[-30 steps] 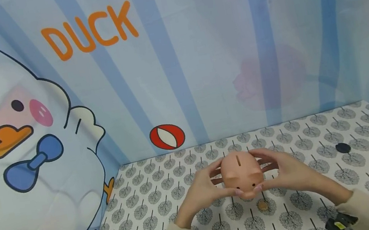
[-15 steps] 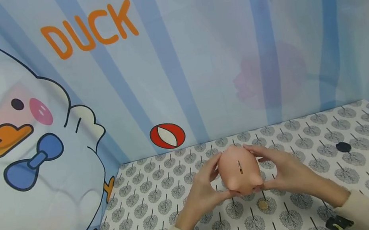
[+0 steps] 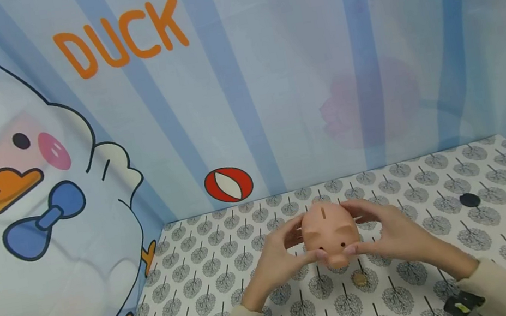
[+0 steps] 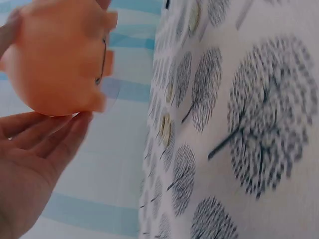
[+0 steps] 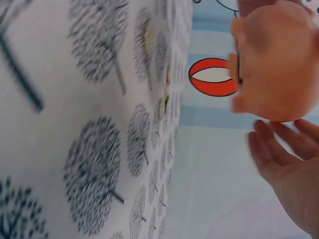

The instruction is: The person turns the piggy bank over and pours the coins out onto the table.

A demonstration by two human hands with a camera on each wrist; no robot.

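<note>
A pink piggy bank (image 3: pixel 328 229) is held off the table between both hands, its snout toward me and the coin slot on top. My left hand (image 3: pixel 278 253) grips its left side, thumb by the snout and fingers behind. The right hand (image 3: pixel 388 230) mirrors this on the other side. Both wrist views show the bank's stubby feet and dark underside opening above the cloth; its edges are motion-blurred. Below it a gold coin (image 3: pixel 360 278) lies on the tablecloth. Several gold coins (image 4: pixel 166 129) show on the cloth in the left wrist view.
A black disc (image 3: pixel 470 200) lies on the tree-print tablecloth (image 3: pixel 453 292), to the right of the hands. Behind the table hangs a blue striped curtain (image 3: pixel 292 91) with a printed duck (image 3: pixel 99 282) at the left.
Half a second ago the piggy bank was tipped snout-down with its face hidden and something shiny in the slot. It has rocked back, so its eyes and snout show again, with both hands still holding it.
</note>
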